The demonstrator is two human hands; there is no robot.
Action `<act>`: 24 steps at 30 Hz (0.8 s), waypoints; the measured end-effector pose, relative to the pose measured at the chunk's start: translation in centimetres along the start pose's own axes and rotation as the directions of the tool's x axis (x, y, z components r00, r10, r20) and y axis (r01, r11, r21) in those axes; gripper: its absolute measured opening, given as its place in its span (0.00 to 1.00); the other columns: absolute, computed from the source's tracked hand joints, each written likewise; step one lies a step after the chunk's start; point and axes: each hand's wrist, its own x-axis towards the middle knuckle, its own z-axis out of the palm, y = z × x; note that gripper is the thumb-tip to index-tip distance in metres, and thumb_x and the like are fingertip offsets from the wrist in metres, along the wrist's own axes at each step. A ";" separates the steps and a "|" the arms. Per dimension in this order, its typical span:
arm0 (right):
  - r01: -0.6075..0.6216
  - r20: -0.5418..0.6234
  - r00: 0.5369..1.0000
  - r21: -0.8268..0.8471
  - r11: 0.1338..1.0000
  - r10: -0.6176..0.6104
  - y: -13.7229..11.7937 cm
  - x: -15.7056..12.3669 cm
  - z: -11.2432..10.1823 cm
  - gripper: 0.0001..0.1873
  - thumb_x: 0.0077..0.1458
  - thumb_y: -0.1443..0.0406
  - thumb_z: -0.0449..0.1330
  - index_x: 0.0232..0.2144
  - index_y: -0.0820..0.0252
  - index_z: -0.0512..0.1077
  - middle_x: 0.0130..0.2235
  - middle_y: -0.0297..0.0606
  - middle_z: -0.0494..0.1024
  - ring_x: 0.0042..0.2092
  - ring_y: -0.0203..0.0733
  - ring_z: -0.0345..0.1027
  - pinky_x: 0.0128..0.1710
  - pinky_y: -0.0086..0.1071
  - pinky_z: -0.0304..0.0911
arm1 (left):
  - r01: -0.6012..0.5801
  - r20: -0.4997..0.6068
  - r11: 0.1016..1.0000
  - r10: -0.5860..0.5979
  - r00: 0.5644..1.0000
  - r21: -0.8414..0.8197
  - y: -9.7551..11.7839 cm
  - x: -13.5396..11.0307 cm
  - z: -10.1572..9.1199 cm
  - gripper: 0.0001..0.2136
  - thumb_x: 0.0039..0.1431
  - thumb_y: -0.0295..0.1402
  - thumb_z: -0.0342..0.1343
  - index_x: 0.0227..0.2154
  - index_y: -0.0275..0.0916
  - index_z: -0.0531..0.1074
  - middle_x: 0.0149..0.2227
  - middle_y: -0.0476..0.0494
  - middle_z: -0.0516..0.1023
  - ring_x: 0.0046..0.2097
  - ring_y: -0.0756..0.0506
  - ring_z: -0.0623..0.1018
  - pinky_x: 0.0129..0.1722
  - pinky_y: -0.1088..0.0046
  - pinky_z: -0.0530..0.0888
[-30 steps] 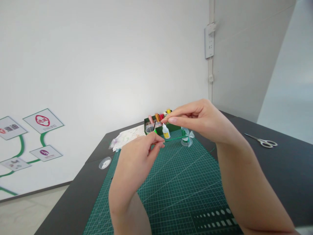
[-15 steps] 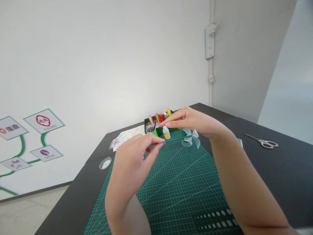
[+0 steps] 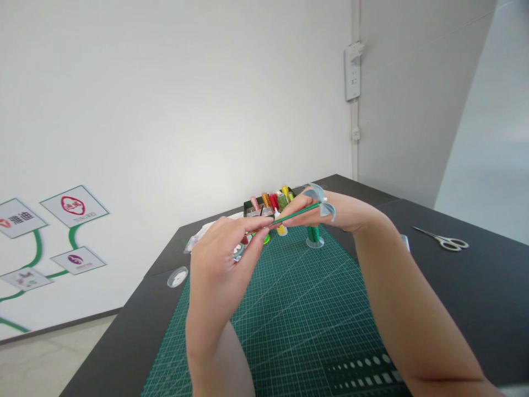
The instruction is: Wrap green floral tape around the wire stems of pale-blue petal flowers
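A thin green stem (image 3: 295,214) with pale translucent petals (image 3: 322,201) at its far end is held up over the green cutting mat (image 3: 301,309). The near end of the stem is pinched between the fingers of my left hand (image 3: 227,259). My right hand (image 3: 326,212) is closed around the stem farther along, just below the petals. Behind my hands stand a small bottle with a yellow label (image 3: 281,228) and a green spool (image 3: 314,236) on the mat.
A green tray (image 3: 270,202) with several thread spools sits at the mat's far end. Scissors (image 3: 444,240) lie on the dark table at the right. A clear round lid (image 3: 177,275) and a patterned sheet (image 3: 202,234) lie to the left. White walls stand behind.
Both hands have drawn closer together and lifted the stem. The petal end has risen from near the mat to above my right hand.
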 end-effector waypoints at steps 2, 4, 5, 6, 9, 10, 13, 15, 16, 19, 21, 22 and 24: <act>-0.021 -0.025 0.999 0.007 1.000 0.021 0.1 -0.1 0.0 0.13 0.55 0.54 0.69 0.35 0.55 0.86 0.29 0.35 0.81 0.29 0.37 0.67 0.23 0.29 0.56 | 0.020 -0.061 1.000 -0.019 0.998 0.018 -0.1 0.1 0.3 0.07 0.66 0.32 0.60 0.42 0.48 0.83 0.33 0.50 0.84 0.31 0.48 0.77 0.35 0.70 0.75; -0.020 -0.021 1.000 0.022 1.000 0.021 0.2 -0.1 0.0 0.14 0.56 0.54 0.68 0.38 0.55 0.86 0.35 0.37 0.84 0.35 0.39 0.72 0.30 0.30 0.64 | 0.049 -0.103 0.998 -0.046 0.994 0.026 -0.3 0.3 0.6 0.07 0.66 0.32 0.60 0.42 0.47 0.83 0.34 0.49 0.84 0.32 0.48 0.77 0.35 0.71 0.74; -0.012 -0.007 1.000 0.029 1.000 0.012 0.2 -0.1 0.0 0.14 0.56 0.54 0.68 0.39 0.55 0.86 0.37 0.37 0.85 0.38 0.40 0.74 0.34 0.31 0.66 | 0.065 -0.119 0.997 -0.061 0.991 0.028 -0.5 0.3 0.8 0.07 0.66 0.32 0.60 0.42 0.47 0.83 0.34 0.49 0.84 0.33 0.48 0.77 0.35 0.71 0.74; -0.003 0.007 1.000 0.034 0.999 0.003 0.1 -0.1 0.0 0.14 0.56 0.54 0.68 0.39 0.55 0.86 0.37 0.37 0.85 0.39 0.40 0.74 0.37 0.32 0.68 | 0.081 -0.134 0.996 -0.076 0.988 0.028 -0.6 0.4 1.0 0.07 0.66 0.32 0.60 0.42 0.47 0.83 0.35 0.49 0.84 0.34 0.47 0.78 0.36 0.71 0.75; 0.021 0.015 1.000 0.044 0.999 -0.022 -0.5 -0.1 0.2 0.14 0.57 0.54 0.67 0.39 0.55 0.86 0.35 0.36 0.85 0.39 0.40 0.75 0.41 0.35 0.69 | 0.131 -0.162 0.991 -0.127 0.978 0.014 -1.1 0.6 1.8 0.08 0.67 0.34 0.59 0.43 0.46 0.82 0.39 0.47 0.85 0.36 0.46 0.79 0.39 0.69 0.76; 0.026 0.017 0.999 0.045 0.999 -0.027 -0.6 -0.1 0.2 0.14 0.57 0.54 0.67 0.39 0.54 0.86 0.34 0.36 0.84 0.38 0.40 0.74 0.42 0.36 0.69 | 0.146 -0.166 0.989 -0.144 0.976 0.003 -1.3 0.7 2.1 0.08 0.67 0.34 0.59 0.44 0.46 0.82 0.39 0.47 0.85 0.37 0.46 0.80 0.39 0.68 0.76; 0.037 0.029 0.999 0.056 0.998 -0.039 -1.1 -0.1 0.5 0.15 0.56 0.52 0.67 0.36 0.54 0.86 0.33 0.35 0.83 0.39 0.40 0.74 0.44 0.37 0.69 | 0.177 -0.155 0.983 -0.182 0.971 -0.044 -1.5 0.9 2.9 0.10 0.66 0.35 0.60 0.47 0.46 0.82 0.39 0.46 0.86 0.37 0.45 0.81 0.39 0.67 0.77; 0.035 0.036 0.999 0.056 0.998 -0.037 -1.2 -0.2 0.5 0.15 0.56 0.52 0.67 0.35 0.54 0.86 0.31 0.35 0.82 0.39 0.40 0.74 0.44 0.37 0.69 | 0.192 -0.149 0.979 -0.201 0.968 -0.074 -1.5 1.0 3.1 0.10 0.65 0.35 0.60 0.46 0.46 0.83 0.40 0.46 0.86 0.37 0.45 0.81 0.37 0.68 0.77; 0.034 0.032 0.999 0.054 0.998 -0.036 -1.2 -0.2 0.5 0.15 0.56 0.52 0.67 0.35 0.55 0.86 0.31 0.35 0.81 0.38 0.40 0.73 0.43 0.36 0.68 | 0.206 -0.151 0.975 -0.217 0.964 -0.089 -1.5 1.0 3.2 0.09 0.65 0.35 0.61 0.45 0.46 0.83 0.39 0.46 0.86 0.36 0.45 0.81 0.36 0.68 0.77; 0.011 -0.038 0.999 0.050 0.999 -0.009 -1.1 -0.3 0.4 0.16 0.57 0.53 0.65 0.35 0.57 0.85 0.29 0.34 0.78 0.33 0.37 0.68 0.33 0.33 0.62 | 0.268 -0.161 0.948 -0.296 0.942 -0.173 -1.5 1.1 3.1 0.08 0.64 0.37 0.61 0.42 0.45 0.84 0.39 0.46 0.86 0.36 0.46 0.82 0.31 0.71 0.77; -0.027 -0.181 0.983 0.050 0.998 0.035 -0.8 0.0 0.3 0.17 0.61 0.53 0.62 0.33 0.59 0.83 0.28 0.34 0.75 0.30 0.35 0.64 0.30 0.32 0.57 | 0.289 -0.168 0.922 -0.337 0.926 -0.257 -1.6 1.1 3.1 0.09 0.64 0.37 0.62 0.42 0.43 0.83 0.39 0.45 0.86 0.36 0.47 0.82 0.31 0.72 0.78; -0.058 -0.279 0.958 0.037 0.998 0.066 -0.5 0.2 0.4 0.17 0.62 0.54 0.61 0.32 0.60 0.81 0.27 0.33 0.74 0.29 0.35 0.63 0.30 0.32 0.57 | 0.289 -0.169 0.910 -0.348 0.922 -0.297 -1.6 1.1 3.1 0.08 0.64 0.37 0.62 0.42 0.42 0.83 0.39 0.45 0.86 0.37 0.47 0.83 0.32 0.73 0.79; -0.137 -0.502 0.858 -0.025 0.990 0.106 0.1 0.9 0.5 0.15 0.63 0.57 0.60 0.31 0.61 0.77 0.30 0.35 0.75 0.31 0.36 0.64 0.33 0.33 0.58 | 0.286 -0.165 0.889 -0.362 0.918 -0.359 -1.8 1.1 3.1 0.08 0.63 0.36 0.63 0.42 0.42 0.83 0.39 0.44 0.86 0.37 0.47 0.83 0.33 0.73 0.80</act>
